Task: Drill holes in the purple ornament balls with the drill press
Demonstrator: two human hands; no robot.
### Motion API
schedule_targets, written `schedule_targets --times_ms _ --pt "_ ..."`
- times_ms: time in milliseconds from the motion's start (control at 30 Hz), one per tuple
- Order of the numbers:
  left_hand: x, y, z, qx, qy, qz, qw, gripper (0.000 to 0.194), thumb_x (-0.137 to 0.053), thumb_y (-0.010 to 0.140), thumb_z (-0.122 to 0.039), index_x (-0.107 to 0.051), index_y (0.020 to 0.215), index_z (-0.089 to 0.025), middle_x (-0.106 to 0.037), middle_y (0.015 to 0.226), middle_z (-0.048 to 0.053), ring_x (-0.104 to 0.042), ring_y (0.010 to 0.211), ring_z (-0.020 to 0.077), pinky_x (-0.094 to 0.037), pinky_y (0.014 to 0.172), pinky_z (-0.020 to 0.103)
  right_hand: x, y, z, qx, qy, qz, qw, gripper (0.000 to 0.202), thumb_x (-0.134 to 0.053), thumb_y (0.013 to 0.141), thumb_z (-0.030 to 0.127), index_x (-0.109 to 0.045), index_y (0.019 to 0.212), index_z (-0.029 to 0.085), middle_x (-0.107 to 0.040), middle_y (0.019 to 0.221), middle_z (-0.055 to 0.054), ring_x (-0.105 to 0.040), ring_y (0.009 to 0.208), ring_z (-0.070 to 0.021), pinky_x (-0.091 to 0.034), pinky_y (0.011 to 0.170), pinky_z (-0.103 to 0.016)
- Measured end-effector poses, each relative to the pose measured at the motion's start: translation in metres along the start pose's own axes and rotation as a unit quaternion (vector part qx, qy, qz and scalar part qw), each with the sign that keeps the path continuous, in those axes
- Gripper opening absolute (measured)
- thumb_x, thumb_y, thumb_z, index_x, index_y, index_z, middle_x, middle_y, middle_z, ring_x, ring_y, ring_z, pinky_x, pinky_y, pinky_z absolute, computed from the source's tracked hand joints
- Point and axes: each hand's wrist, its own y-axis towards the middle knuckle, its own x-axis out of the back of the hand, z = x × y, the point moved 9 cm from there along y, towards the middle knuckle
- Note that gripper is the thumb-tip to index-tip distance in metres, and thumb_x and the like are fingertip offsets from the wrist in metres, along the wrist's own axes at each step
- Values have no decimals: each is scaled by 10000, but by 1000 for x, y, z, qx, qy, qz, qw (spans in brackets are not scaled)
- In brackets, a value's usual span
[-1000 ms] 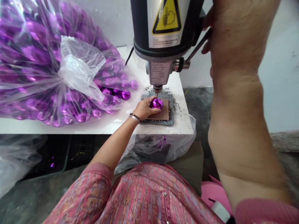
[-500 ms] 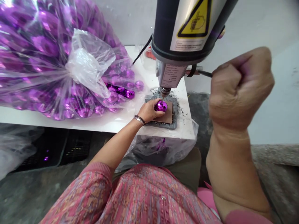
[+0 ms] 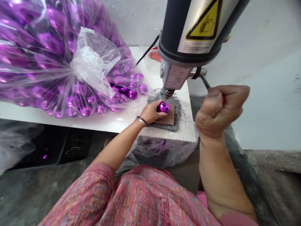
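Observation:
With thumb and fingers closed round it, my left hand (image 3: 151, 112) holds a shiny purple disco ball (image 3: 164, 107) on a brown board (image 3: 171, 117). The board lies on the grey base (image 3: 176, 126) of a drill press (image 3: 178, 75). The drill bit (image 3: 166, 100) comes down to the top of the ball and seems to touch it; whether it has gone in I cannot tell. My right hand (image 3: 218, 110) is wrapped round the feed lever (image 3: 205, 81), whose red end shows between the fingers.
A big clear bag (image 3: 94, 53) of purple balls fills the left of the white table (image 3: 105, 124). Dark shavings (image 3: 184, 114) lie round the base. A red item (image 3: 155, 55) sits behind. Black crates (image 3: 75, 147) stand on the floor at left; a plastic bag (image 3: 174, 147) hangs below the table edge.
My right hand has swung the lever down and inward. The bit has come lower, to the ball. My left hand keeps the ball in place; the view has shifted slightly.

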Motion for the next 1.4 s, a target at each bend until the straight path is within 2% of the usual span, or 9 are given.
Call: schedule_targets --times_ms 433,600,700,933,1000,1100,1200,1300,1400 --pt "-3 -2 0 13 1 5 1000 708 -871 772 -221 -662 1445 -154 -756 1327 109 -700 1210 287 -521 1076 370 -7 -26 -13 -4 33 -22 999 293 -420 1000 415 -537 906 164 -516 788 3 -493 711 -27 -426 713 -216" --pt "-1 0 -2 11 -10 -3 1000 660 -882 740 -229 -695 1370 -169 -777 1216 74 -711 1110 256 -536 1002 329 -6 31 -3 -52 43 -29 997 382 -339 1026 453 -443 819 149 -425 691 25 -429 612 -8 -385 656 -198" --pt "3 -6 -2 9 -17 2 1000 535 -859 754 -244 -729 1266 -161 -783 1101 48 -705 1019 226 -535 934 300 -21 70 -16 -163 87 24 982 314 -390 999 385 -339 769 177 -406 687 34 -374 581 -1 -299 592 -185" --pt "-1 -49 -5 -63 -21 243 968 687 -932 694 -363 -726 1329 -202 -800 1181 49 -725 1044 221 -539 911 287 -27 84 -22 -183 115 26 976 272 -411 984 326 -374 765 169 -485 685 21 -433 609 -7 -322 603 -169" --pt "8 -51 -2 -62 6 270 961 728 -915 730 -372 -693 1403 -205 -792 1247 73 -727 1021 214 -543 896 291 -26 80 -20 -170 127 20 977 271 -414 985 347 -407 787 162 -525 708 17 -472 639 -5 -344 622 -156" --pt "51 -28 7 -17 116 123 985 492 -696 950 -335 -691 1414 -171 -770 1299 129 -717 1058 228 -539 947 335 -24 77 -18 -159 135 14 978 284 -402 989 369 -423 801 158 -553 724 12 -498 655 -8 -366 652 -159" --pt "101 -6 14 58 295 -64 952 426 -443 1022 -164 -733 1331 -122 -743 1320 196 -673 1229 302 -491 1069 433 -23 77 -18 -152 125 11 980 315 -368 1007 397 -433 816 155 -547 724 5 -508 654 -18 -372 662 -175" --pt "119 10 31 140 406 -98 898 456 -446 975 -129 -709 1342 -74 -698 1383 254 -602 1349 385 -445 1123 532 -22 77 -16 -153 111 16 982 321 -341 1027 388 -418 820 156 -520 719 15 -490 635 -8 -377 667 -173" --pt "116 23 48 174 422 -74 887 522 -549 956 -270 -639 1428 -67 -675 1424 271 -581 1366 422 -449 1113 559 -21 77 -14 -165 107 16 980 284 -327 1031 313 -383 800 159 -483 697 31 -461 606 8 -380 678 -172"
